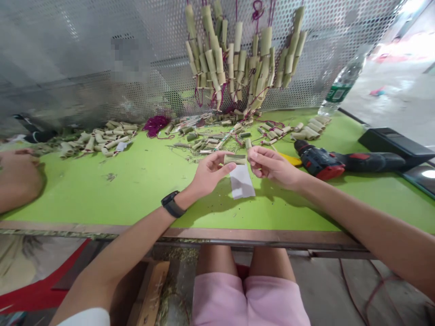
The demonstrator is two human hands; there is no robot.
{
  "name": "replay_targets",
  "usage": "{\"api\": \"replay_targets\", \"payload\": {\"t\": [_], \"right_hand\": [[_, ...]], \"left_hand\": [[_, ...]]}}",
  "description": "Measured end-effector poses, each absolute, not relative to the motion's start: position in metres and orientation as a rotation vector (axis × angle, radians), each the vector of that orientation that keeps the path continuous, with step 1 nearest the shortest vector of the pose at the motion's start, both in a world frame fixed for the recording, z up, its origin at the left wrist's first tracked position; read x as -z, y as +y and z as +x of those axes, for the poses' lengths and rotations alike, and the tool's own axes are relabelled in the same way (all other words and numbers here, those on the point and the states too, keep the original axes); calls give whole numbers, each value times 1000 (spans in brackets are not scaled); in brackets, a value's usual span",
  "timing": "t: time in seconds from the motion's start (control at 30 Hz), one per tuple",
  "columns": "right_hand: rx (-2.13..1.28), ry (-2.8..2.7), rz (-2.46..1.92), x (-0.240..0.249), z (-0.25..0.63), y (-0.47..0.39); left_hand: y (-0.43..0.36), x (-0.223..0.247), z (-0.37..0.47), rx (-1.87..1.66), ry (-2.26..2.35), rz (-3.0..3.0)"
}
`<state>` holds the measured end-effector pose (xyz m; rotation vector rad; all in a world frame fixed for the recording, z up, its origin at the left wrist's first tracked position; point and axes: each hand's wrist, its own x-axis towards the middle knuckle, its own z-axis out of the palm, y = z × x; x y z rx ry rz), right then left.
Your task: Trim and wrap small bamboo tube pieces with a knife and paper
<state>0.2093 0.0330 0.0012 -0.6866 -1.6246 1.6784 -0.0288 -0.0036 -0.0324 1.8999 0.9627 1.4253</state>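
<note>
My left hand (213, 172), with a black band on its wrist, holds a short bamboo tube (235, 159) lengthwise between thumb and fingers. Close to the tube's right end is my right hand (268, 165), its fingertips pinched together. Whatever they grip is too small or hidden to make out. A small bamboo piece (248, 143) shows just above these fingertips; I cannot tell whether they touch it. Under both hands, a white slip of paper (242, 182) lies on the green tabletop (136, 190).
Bamboo tube bundles (238, 59) hang on purple cords from a perforated metal screen (142, 59). Cut pieces (102, 138) and purple string (156, 125) lie behind. A cordless drill (317, 160) and bottle (340, 93) stand right. Another person's arm (18, 181) rests left.
</note>
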Motion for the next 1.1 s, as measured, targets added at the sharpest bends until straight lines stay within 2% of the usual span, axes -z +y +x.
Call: {"api": "replay_targets", "payload": {"t": [0.27,0.73,0.9,1.1], "right_hand": [[-1479,-1751,-870,7,211,40],[-1401,-1940,-709,9,212,41],[-1213,-1966,-710,12,215,44],[-847,-2226,-779,14,216,46]], "left_hand": [[-10,29,-28,-1407,1060,2117],[-14,25,-27,-1383,1180,2134],[-11,26,-29,-1333,1224,2109],[-12,23,-31,-1111,1285,2372]]}}
